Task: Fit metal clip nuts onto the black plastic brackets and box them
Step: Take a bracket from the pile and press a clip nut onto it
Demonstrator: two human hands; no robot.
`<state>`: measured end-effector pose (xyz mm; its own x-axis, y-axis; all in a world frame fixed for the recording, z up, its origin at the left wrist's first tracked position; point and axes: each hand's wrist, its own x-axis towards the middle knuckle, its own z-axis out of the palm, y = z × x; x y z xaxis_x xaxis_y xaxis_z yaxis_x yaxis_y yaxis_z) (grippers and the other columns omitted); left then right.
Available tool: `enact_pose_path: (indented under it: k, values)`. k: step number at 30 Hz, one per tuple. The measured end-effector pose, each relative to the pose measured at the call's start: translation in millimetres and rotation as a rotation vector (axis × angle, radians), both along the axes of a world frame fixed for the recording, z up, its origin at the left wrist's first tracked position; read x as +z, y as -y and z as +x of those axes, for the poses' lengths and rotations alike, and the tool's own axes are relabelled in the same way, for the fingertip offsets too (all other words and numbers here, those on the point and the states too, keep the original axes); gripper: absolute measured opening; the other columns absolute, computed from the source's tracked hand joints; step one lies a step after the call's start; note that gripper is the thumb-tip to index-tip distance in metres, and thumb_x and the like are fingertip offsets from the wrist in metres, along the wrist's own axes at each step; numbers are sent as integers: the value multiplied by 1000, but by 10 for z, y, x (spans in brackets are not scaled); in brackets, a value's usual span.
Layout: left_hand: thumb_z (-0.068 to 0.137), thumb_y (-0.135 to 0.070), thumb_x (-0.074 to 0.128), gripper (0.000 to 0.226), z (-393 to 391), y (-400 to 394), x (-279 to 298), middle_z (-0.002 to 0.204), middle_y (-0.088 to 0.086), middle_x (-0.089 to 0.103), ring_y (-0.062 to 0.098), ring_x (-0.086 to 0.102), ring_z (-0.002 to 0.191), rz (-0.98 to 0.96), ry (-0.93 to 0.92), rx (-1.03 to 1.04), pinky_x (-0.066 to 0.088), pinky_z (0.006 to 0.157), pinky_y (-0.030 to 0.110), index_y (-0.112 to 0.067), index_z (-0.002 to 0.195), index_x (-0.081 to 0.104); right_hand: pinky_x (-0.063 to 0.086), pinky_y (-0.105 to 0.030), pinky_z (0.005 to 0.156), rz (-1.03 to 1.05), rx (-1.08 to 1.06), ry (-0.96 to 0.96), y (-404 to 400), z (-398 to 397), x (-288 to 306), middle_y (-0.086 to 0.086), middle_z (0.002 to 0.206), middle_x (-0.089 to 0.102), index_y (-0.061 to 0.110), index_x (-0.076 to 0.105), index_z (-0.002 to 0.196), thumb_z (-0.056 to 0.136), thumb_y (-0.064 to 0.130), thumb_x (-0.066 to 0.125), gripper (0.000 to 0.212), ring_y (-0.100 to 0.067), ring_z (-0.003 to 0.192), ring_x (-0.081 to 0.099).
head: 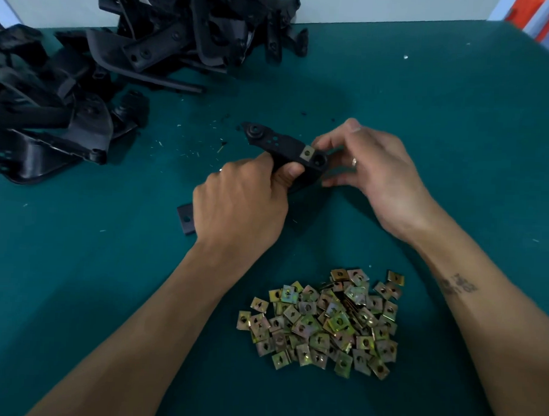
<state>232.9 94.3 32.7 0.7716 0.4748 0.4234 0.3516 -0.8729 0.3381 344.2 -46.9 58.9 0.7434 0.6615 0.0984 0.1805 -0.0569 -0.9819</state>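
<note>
Black bracket gripped mid-air over the green table by left hand, right hand pinching its end beside a seated clip nut; best pushed squarely home, loose clip nuts nearby.

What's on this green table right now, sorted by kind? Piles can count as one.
Black plastic bracket held in both hands: 1
Metal clip nut already fitted on that bracket: 1
Heap of loose black plastic brackets: 1
Pile of loose brass-coloured square clip nuts: 1
Total: 4
</note>
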Motion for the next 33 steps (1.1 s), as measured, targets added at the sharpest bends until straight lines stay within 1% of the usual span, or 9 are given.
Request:
enact_pose_path:
  k: [3,5,10,15,19,23,28,30,33]
  values:
    - [101,-62,33,55,1,31,-14,67,-2,38,42,57,67,22,-30,1,24,55,35,-16,87,59,51,-29,80,-367,-78,353,349,54,104,7,96,72,20,70,100,101,21,61,10,-15,85,67]
    - [100,-63,32,56,8,54,-26,69,-3,38,41,58,67,37,-39,-2,26,56,36,-15,87,58,47,-21,75,-458,-46,390,684,-29,165,13,90,71,25,73,94,92,21,71,5,-7,82,65]
    - [101,-65,29,58,40,58,-38,63,-8,33,30,39,59,18,-17,-23,28,56,35,-16,86,58,47,-35,73,-391,23,335,1263,-489,7,1,94,68,20,77,91,82,4,78,19,-22,77,60]
    - [100,-66,28,52,31,48,-44,60,-11,27,28,33,59,-15,-14,-11,18,52,33,-22,79,45,42,-17,72,-455,-8,457,1379,-711,-165,10,114,61,31,76,115,87,22,68,30,-18,87,58]
    - [99,-67,28,53,28,53,-59,59,-10,33,29,36,58,-46,-20,-13,22,53,34,-22,77,47,38,-15,67,-479,-3,519,1329,-713,-187,12,108,59,29,72,101,90,14,71,19,-13,77,56]
    - [97,-68,27,53,41,68,-36,58,-8,33,29,35,56,-49,-5,-21,17,50,31,-22,75,44,39,-18,60,-488,-27,513,1352,-672,-161,8,94,60,36,62,91,86,7,77,33,-17,70,51]
    - [98,-68,27,52,38,53,-24,57,-8,31,28,33,54,-45,-5,-21,14,49,29,-23,74,40,49,-27,69,-443,-71,419,1354,-677,-94,7,92,63,37,67,110,83,2,79,45,-20,75,60]
    - [98,-67,28,51,36,51,-26,57,-9,30,27,31,53,-47,-2,-22,14,49,29,-24,74,40,47,-22,73,-488,-87,496,1351,-714,-70,10,96,62,28,69,113,83,6,78,38,-17,81,60]
    - [98,-67,26,51,42,48,-25,57,-9,29,25,28,51,-46,1,-22,12,49,28,-24,74,39,46,-18,72,-607,-128,690,1314,-782,-39,13,98,58,16,71,99,85,14,76,15,-10,78,59]
